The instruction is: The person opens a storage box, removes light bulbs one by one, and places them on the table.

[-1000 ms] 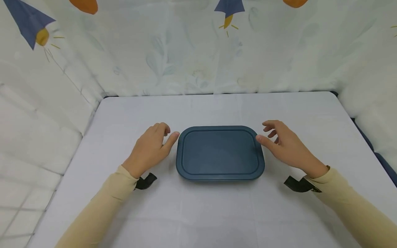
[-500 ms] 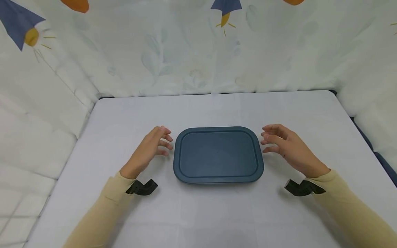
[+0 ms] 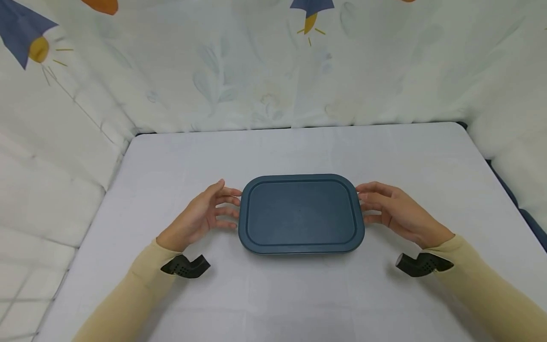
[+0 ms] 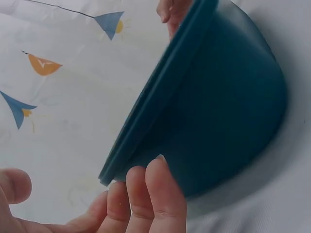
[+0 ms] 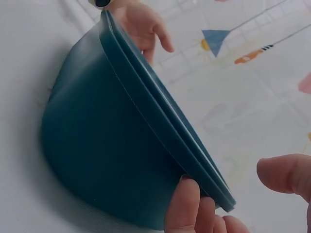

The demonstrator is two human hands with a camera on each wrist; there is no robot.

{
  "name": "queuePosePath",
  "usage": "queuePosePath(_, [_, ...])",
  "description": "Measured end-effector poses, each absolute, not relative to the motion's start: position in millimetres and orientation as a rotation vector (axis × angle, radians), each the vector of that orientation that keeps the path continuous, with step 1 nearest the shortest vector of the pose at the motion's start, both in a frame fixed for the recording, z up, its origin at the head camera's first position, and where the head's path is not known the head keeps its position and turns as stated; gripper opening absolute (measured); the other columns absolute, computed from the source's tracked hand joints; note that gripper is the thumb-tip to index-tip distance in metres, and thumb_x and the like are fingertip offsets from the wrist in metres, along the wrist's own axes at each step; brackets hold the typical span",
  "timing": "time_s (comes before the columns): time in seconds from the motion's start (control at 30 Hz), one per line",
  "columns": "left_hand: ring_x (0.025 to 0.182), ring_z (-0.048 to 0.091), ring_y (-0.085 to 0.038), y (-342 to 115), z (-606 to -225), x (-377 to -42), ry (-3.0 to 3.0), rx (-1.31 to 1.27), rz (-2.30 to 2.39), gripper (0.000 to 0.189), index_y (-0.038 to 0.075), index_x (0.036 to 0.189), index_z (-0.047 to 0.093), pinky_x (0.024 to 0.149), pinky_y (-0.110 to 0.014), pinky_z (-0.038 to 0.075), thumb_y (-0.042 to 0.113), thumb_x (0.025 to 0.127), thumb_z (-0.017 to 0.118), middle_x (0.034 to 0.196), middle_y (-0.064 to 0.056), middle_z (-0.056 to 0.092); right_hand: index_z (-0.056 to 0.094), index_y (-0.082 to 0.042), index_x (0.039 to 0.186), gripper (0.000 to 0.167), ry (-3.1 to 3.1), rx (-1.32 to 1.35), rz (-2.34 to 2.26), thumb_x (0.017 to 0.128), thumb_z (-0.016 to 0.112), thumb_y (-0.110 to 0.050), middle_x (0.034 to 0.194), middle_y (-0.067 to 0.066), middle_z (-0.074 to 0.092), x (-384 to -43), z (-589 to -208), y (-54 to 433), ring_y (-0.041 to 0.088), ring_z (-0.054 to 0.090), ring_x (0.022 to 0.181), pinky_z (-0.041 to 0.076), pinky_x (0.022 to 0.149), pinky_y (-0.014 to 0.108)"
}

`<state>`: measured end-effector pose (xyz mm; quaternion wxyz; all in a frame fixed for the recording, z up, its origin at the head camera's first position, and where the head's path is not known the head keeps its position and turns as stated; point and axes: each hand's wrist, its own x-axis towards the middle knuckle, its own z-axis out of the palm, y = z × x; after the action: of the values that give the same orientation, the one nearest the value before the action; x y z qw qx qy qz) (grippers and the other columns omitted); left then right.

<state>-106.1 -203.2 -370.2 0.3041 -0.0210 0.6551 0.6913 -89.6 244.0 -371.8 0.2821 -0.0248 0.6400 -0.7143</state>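
Observation:
A dark teal lidded container stands on the table, its lid rounded at the corners with a shallow groove round the edge. By its left side is my left hand, fingers extended toward the rim and thumb up. My right hand is at the opposite side, fingertips at the rim. From the left wrist, the fingers appear just below the lid's overhang; whether they touch the wall I cannot tell. In the right wrist view, fingertips reach under the lid edge, with the thumb apart from it.
The table is covered by a white cloth. A pale curtain printed with flags hangs behind the back edge and along the sides. A dark wrist camera sits on the left cuff, another camera on the right.
The left hand turned from palm down to thumb up, its fingers now reaching to the container's side. My right hand lowered slightly and its fingers moved in to the rim. The container stays in place.

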Motion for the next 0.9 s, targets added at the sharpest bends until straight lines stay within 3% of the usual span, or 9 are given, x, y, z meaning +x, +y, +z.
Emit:
queuePosePath(0.43, [0.093,0.070,-0.013,-203.5,-365.4,-101.1,1.620,-0.039,1.867,0.054,0.009,0.131,0.054,0.085,-0.041,0.062,0.054,0.109,0.034,0.106,0.004,0.063,0.057,-0.011,0.127,0.022,1.789,-0.083,-1.830,0.105,0.054,-0.010,0.104,-0.005,0.074,-89.0,-369.3,243.5,0.012,0.074,0.092,0.062,0.085,0.035])
queuePosePath(0.9, [0.103,0.068,-0.015,-205.8,-352.4,-99.2,1.674,-0.043,1.795,0.083,-0.007,0.154,0.034,0.091,-0.046,0.062,0.061,0.106,0.033,0.119,-0.001,0.060,0.052,-0.007,0.133,0.036,1.927,-0.060,-1.768,0.099,0.064,-0.008,0.109,-0.002,0.061,-87.1,-368.9,244.0,0.013,0.070,0.091,0.061,0.087,0.033])
